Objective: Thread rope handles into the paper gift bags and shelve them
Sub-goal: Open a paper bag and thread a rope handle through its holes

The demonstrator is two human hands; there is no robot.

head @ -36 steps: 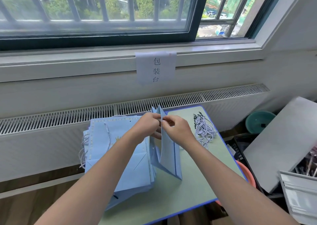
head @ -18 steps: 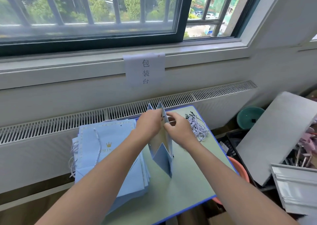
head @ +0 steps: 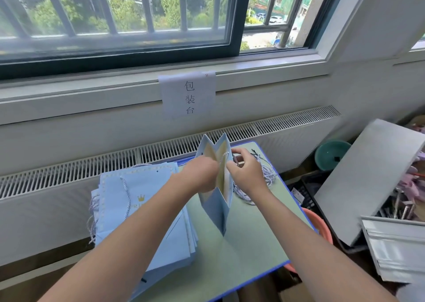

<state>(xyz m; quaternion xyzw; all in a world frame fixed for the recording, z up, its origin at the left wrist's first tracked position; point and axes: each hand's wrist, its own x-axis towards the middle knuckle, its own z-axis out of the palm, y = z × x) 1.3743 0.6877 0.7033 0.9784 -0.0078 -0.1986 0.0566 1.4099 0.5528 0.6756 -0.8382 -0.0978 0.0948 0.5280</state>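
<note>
A light blue paper gift bag stands upright and spread open at the middle of the small green table. My left hand reaches into its mouth and grips the near wall. My right hand is outside the bag's right wall and pinches a white-and-blue twisted rope at the hole there. A flat stack of blue bags with rope handles lies on the left. A heap of loose ropes lies beyond my right hand.
A radiator grille and a window sill with a paper sign stand behind the table. Right of it are a leaning grey board, a teal basin, a pink tub and a black crate.
The bag has been opened wider and turned more end-on to me. My right hand has drawn away from the left hand, to the bag's right side, with the rope.
</note>
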